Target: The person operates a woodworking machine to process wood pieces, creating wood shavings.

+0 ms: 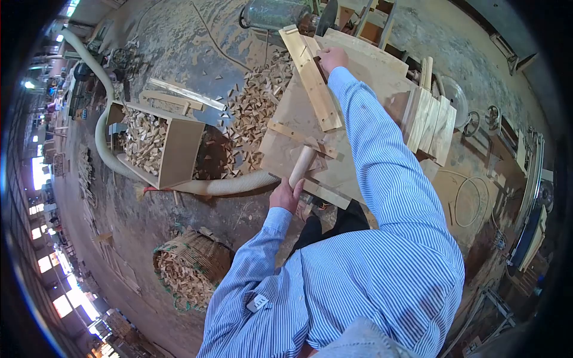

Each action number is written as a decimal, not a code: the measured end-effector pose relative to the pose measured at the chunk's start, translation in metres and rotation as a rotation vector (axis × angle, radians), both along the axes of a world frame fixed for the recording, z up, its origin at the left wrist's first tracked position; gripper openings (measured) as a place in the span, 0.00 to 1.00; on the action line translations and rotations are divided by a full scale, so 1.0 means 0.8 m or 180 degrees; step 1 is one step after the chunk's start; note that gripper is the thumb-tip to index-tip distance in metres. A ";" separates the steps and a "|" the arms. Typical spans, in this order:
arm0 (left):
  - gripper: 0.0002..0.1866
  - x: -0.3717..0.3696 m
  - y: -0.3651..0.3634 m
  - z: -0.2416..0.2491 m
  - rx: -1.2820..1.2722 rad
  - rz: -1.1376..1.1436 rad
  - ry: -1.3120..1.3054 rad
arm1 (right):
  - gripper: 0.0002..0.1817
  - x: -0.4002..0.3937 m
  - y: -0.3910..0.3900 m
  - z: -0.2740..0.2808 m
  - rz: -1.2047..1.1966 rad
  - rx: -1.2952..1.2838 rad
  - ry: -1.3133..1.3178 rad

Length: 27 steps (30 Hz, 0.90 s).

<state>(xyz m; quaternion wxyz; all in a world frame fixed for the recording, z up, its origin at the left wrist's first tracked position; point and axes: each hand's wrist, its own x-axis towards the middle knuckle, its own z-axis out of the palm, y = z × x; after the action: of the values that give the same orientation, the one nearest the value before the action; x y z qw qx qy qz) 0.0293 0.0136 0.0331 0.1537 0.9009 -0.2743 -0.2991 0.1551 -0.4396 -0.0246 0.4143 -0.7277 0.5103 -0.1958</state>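
My left hand grips the near end of a round pale wooden rod that lies on the plywood worktable. My right hand reaches far forward, its blue striped sleeve stretched over the table. It rests on the far end of a long wooden fence board that runs along the table. Whether it clasps the board or only presses on it is unclear.
A stack of flat boards stands on the table's right. Wood offcuts pile on the floor at left, beside a wooden box of scraps and a ribbed dust hose. A woven basket of scraps sits near my left side.
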 end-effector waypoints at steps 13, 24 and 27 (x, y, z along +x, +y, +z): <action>0.31 0.001 -0.006 -0.008 0.0046 0.0016 -0.0029 | 0.13 0.031 -0.021 -0.007 -0.0025 -0.0337 -0.0015; 0.30 0.013 -0.072 -0.014 -0.0029 0.0019 -0.0138 | 0.13 0.044 -0.082 -0.003 0.0006 -0.0705 0.0124; 0.30 0.018 -0.088 -0.019 -0.0027 0.0025 -0.0100 | 0.13 0.050 -0.100 0.000 0.0084 -0.0849 0.0325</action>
<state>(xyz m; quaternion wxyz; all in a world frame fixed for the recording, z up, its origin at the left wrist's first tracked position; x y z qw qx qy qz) 0.0439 -0.0568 0.0183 0.1544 0.9060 -0.2743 -0.2831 0.1953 -0.5199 -0.0244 0.2899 -0.7920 0.4906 -0.2191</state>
